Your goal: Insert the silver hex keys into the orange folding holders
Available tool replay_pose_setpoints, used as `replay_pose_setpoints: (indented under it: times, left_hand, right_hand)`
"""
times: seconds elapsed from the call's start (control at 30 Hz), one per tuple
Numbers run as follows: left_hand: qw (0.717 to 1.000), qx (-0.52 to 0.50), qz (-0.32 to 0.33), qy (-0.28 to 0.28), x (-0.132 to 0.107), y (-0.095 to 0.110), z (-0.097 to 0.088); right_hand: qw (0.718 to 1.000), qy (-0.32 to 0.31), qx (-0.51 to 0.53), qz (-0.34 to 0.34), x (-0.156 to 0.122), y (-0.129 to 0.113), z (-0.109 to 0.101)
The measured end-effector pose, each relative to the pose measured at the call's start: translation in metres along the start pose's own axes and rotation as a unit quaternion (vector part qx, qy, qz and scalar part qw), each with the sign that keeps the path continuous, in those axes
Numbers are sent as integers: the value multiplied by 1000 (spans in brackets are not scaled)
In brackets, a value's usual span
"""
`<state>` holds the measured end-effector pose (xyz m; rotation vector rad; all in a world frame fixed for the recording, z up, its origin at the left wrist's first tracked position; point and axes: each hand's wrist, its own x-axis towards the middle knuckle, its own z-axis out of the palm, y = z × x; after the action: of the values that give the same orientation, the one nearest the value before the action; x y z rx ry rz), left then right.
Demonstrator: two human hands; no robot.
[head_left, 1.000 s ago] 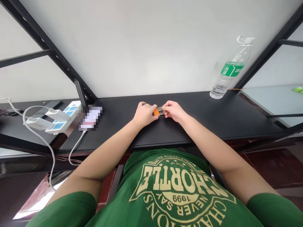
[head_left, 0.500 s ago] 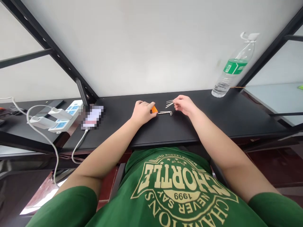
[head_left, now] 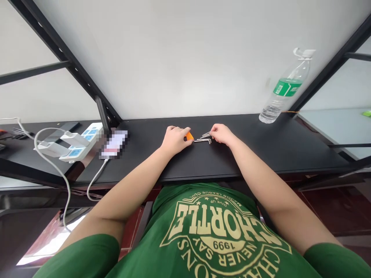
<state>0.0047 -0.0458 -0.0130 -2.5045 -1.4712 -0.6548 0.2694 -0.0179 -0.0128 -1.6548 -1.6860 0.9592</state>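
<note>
On the black desk, my left hand [head_left: 175,141] is closed around a small orange holder [head_left: 189,136], which shows only in part between thumb and fingers. Silver L-shaped hex keys [head_left: 204,140] stick out to the right of the holder, their bent ends pointing toward me. A few more thin hex keys [head_left: 206,134] are pinched in my right hand [head_left: 220,133], their long ends pointing left. These lie just above the hex keys by the holder; whether they touch cannot be made out.
A clear water bottle [head_left: 280,94] with a green label stands at the back right of the desk [head_left: 261,150]. To the left lie a blurred-out phone [head_left: 114,143] on a white cable and a power strip [head_left: 84,143] with plugged-in chargers. Black metal frames [head_left: 102,116] rise at both sides.
My right hand has come down and slightly left with its hex keys, closer to those at the orange holder. The left hand has stayed almost in place.
</note>
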Motion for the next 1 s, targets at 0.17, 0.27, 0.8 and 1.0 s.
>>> replay_pose_setpoints:
  times: [0.17, 0.27, 0.8, 1.0]
  left_hand:
    - [1000, 9, 2, 0, 0, 1, 3]
    - [1000, 13, 1, 3, 0, 0, 4]
    - [1000, -2, -12, -5, 1, -1, 2]
    - [1000, -5, -10, -9, 1, -1, 4]
  right_hand:
    - [990, 6, -134, -43, -1, -4, 0]
    - [987, -3, -153, -49, -1, -4, -1]
    - [984, 20, -177, -30, 6, 6, -16]
    - [972, -26, -216, -94, 2, 2, -14]
